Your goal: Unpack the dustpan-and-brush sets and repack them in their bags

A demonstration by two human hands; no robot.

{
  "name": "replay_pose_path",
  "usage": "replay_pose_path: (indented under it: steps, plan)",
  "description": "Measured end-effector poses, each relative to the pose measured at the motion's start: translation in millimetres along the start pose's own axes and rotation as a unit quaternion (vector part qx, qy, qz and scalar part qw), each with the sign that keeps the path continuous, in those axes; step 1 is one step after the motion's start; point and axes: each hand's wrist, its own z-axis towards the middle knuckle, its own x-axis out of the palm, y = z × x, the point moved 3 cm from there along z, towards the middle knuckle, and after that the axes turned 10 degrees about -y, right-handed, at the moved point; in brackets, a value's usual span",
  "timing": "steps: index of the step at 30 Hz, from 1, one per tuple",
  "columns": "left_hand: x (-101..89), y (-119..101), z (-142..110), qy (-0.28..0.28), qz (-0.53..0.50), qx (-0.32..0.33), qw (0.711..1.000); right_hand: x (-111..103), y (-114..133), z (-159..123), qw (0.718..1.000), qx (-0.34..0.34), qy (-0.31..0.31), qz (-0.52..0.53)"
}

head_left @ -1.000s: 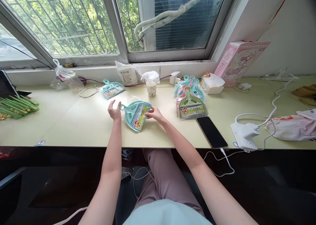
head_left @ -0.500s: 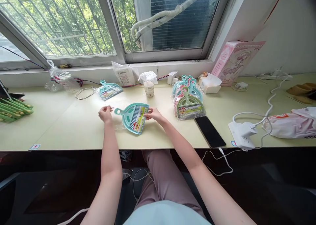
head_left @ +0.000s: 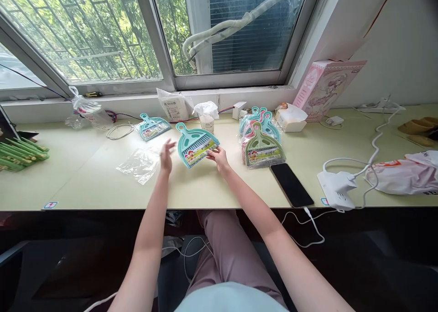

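My right hand (head_left: 218, 156) grips the wide lower edge of a teal mini dustpan-and-brush set (head_left: 195, 145) and holds it tilted, handle pointing up and away. My left hand (head_left: 167, 155) hovers just left of it, fingers spread and empty. An empty clear plastic wrapper (head_left: 139, 164) lies on the pale green table (head_left: 96, 184) to the left of that hand. Another teal set (head_left: 153, 127) rests further back. A stack of wrapped sets (head_left: 262, 141) in teal, pink and green sits to the right.
A black phone (head_left: 291, 184) lies near the front edge on a white cable, beside a white power strip (head_left: 335, 190). A small cup (head_left: 207, 117), white packets, a pink box (head_left: 326, 86) and a plastic bag (head_left: 405, 173) stand around. Green sticks (head_left: 20, 152) lie far left.
The left hand pulled the clear wrapper off the teal set and dropped it on the table at left, then came back open. The right hand lifted and turned the set upright.
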Motion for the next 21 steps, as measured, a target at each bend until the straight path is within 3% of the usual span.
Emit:
replay_pose_path:
  steps: [2, 4, 7, 9, 11, 14, 16, 18, 21]
  plan:
    - [25.5, 19.2, -10.6, 0.089, -0.011, -0.086, 0.992, 0.6, -0.5, 1.2, 1.0, -0.005, 0.005, -0.002]
    - [38.3, 32.1, -15.7, 0.112, -0.036, -0.125, 0.985, 1.3, -1.6, 3.1, 1.0, 0.003, 0.015, -0.012]
    - [34.8, 36.6, -9.8, 0.031, -0.073, -0.096, 0.992, 1.7, -4.6, 6.4, 0.996, 0.024, 0.032, -0.085]
    - [24.7, 31.7, -4.2, -0.048, -0.06, -0.043, 0.996, -0.6, -4.6, 8.6, 0.98, -0.011, 0.02, -0.199]
    - [15.0, 21.6, -2.8, -0.119, -0.022, 0.027, 0.992, -4.9, -2.0, 10.2, 0.931, -0.087, -0.014, -0.355]
    - [6.7, 3.2, -10.9, -0.193, 0.041, 0.124, 0.973, -11.6, 3.7, 10.8, 0.805, -0.197, -0.08, -0.554]
    - [5.7, -6.6, -20.3, -0.213, 0.078, 0.171, 0.959, -14.6, 8.8, 9.8, 0.742, -0.249, -0.127, -0.609]
    - [7.9, -12.1, -30.3, -0.2, 0.108, 0.225, 0.947, -13.6, 14.5, 6.1, 0.715, -0.312, -0.154, -0.607]
    - [16.7, -11.1, -44.6, -0.125, 0.129, 0.322, 0.93, -1.8, 19.1, -7.1, 0.714, -0.432, -0.115, -0.539]
